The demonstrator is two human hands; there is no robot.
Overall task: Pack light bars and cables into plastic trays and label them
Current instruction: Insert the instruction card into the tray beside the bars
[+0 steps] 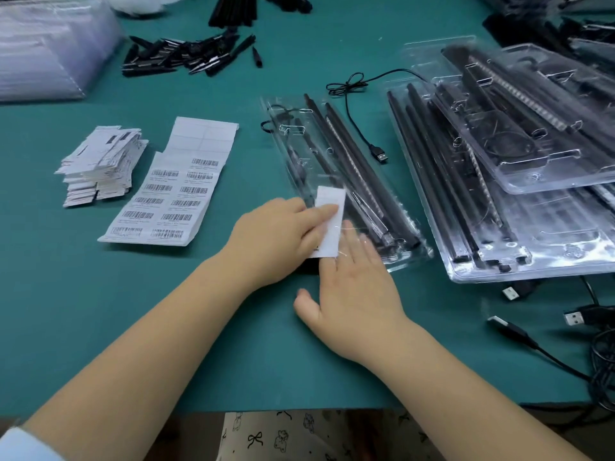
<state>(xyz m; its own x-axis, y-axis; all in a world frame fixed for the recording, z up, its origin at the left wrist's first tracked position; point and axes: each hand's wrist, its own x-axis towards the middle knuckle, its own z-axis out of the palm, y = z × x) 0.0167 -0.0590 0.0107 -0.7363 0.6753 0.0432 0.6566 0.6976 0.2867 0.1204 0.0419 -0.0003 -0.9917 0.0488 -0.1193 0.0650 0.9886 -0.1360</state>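
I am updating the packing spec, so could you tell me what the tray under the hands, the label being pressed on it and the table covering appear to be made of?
The tray looks like thin clear moulded plastic: glossy glare, bars visible through it. The label seems matte white paper, probably adhesive. The table covering looks like a matte teal mat; whether rubber or fabric, I cannot tell.

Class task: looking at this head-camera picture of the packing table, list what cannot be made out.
- Barcode sheet print: too small to read.
- White label face: partly covered by the left hand.
- Tray near end: hidden under both hands.
- Stacked trays: cut off by the right edge.
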